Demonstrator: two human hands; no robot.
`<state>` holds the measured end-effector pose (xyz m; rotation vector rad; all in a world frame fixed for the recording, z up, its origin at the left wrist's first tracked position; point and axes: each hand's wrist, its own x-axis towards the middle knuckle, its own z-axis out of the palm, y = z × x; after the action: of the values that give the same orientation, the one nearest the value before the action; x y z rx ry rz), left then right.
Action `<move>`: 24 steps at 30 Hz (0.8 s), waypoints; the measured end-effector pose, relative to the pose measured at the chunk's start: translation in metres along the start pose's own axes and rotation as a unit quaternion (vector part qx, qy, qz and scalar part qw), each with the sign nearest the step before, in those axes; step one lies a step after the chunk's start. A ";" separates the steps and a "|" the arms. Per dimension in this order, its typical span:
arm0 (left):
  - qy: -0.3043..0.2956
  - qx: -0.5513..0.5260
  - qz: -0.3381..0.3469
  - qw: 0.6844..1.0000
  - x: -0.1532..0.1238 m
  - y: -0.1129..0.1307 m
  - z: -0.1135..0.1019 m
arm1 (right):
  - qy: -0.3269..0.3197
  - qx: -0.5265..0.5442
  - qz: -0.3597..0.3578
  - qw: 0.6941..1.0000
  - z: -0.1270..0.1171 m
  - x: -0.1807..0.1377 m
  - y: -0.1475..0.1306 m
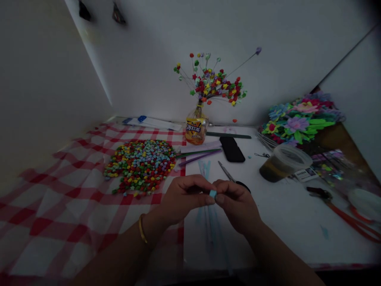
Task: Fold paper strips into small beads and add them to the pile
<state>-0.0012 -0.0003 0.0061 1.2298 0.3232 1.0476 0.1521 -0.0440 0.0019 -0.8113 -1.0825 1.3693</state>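
Note:
My left hand [184, 198] and my right hand [236, 204] meet above the table's front middle. Both pinch a small light-blue folded paper piece [212, 193] between their fingertips. A gold bangle [142, 229] circles my left wrist. Pale blue paper strips [210, 226] lie on the white table under my hands. Just beyond my right hand rest scissors [228, 174]. A heap of small multicoloured paper stars [141, 163] sits on the red-and-white checked cloth [44, 214] to the left.
A bottle [195, 129] holding wire stems with coloured stars stands at the back centre. A black phone [232, 149], long strips [198, 155], a lidded tub [282, 163], paper flowers [297, 119] and red-handled pliers [342, 212] fill the right side.

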 end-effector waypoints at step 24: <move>0.017 0.066 -0.066 0.995 -0.005 0.008 -0.001 | -0.021 -0.020 0.003 1.000 -0.005 0.003 -0.005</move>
<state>-0.0083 -0.0036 0.0109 1.2915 0.5000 0.9450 0.1579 -0.0408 0.0057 -0.8182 -1.1442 1.3799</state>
